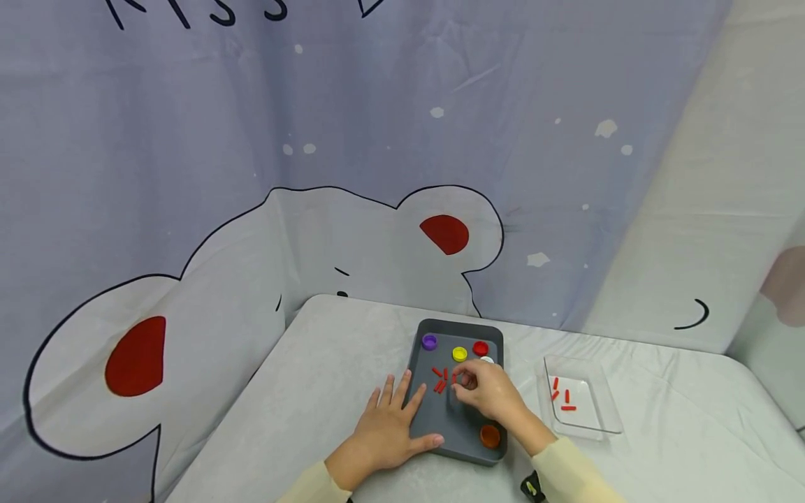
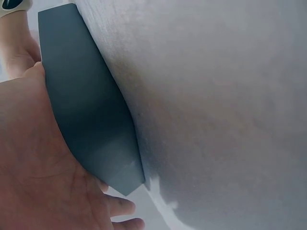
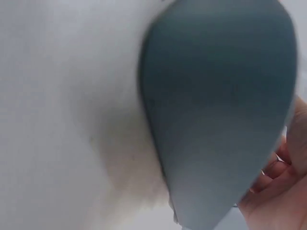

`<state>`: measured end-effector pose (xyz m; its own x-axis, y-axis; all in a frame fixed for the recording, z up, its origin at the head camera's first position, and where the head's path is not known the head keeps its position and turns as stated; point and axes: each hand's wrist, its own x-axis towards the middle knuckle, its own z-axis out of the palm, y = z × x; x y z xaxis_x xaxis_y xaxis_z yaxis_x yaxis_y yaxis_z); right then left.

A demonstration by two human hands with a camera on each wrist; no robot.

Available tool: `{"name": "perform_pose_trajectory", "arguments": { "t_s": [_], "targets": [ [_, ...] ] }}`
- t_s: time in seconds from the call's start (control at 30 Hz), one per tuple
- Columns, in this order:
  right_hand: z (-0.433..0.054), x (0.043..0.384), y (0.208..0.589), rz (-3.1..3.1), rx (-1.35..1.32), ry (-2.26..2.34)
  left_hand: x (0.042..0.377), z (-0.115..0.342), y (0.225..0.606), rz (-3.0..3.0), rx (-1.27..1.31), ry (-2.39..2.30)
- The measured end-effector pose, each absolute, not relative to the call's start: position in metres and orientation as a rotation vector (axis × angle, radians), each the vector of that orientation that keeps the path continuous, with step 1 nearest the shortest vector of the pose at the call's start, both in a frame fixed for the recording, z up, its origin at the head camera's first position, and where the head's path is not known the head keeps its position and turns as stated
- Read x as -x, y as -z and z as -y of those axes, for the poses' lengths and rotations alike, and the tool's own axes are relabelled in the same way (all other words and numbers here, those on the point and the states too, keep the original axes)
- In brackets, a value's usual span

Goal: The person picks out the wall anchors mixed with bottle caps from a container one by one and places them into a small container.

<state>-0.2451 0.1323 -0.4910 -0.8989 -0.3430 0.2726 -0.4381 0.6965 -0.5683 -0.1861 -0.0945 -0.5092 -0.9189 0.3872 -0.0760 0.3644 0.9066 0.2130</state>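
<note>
A dark grey tray (image 1: 437,423) lies lengthwise before me; its outer side wall fills much of both wrist views. My left hand (image 1: 386,429) rests at the tray's left rim with fingers spread and straight, the thumb reaching over the near edge. Above the tray's middle, my right hand (image 1: 487,391) pinches a small red stick (image 1: 454,378) between thumb and forefinger. Several similar red sticks (image 1: 441,386) lie scattered just left of it. In the right wrist view, the curled fingers (image 3: 276,170) show past the tray wall, which hides their tips.
A purple cap (image 1: 430,341), yellow cap (image 1: 460,354) and red cap (image 1: 481,348) sit at the tray's far end, with a white cap (image 1: 487,360) partly behind my right hand. An orange-brown cap (image 1: 490,436) lies near right. Right of the tray, a clear box (image 1: 597,412) contains several red sticks.
</note>
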Motion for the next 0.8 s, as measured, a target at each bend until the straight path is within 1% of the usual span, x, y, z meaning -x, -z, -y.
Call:
{"name": "perform_pose_trajectory", "arguments": {
  "t_s": [0.33, 0.8],
  "targets": [
    [-0.155, 0.235, 0.478, 2.694, -0.603, -1.111, 0.189, 0.095, 0.514, -2.960, -0.577, -0.276],
    [-0.208, 0.231, 0.470, 2.608, -0.490, -1.123, 0.187, 0.095, 0.516, -3.007, -0.605, -0.251]
  ]
}}
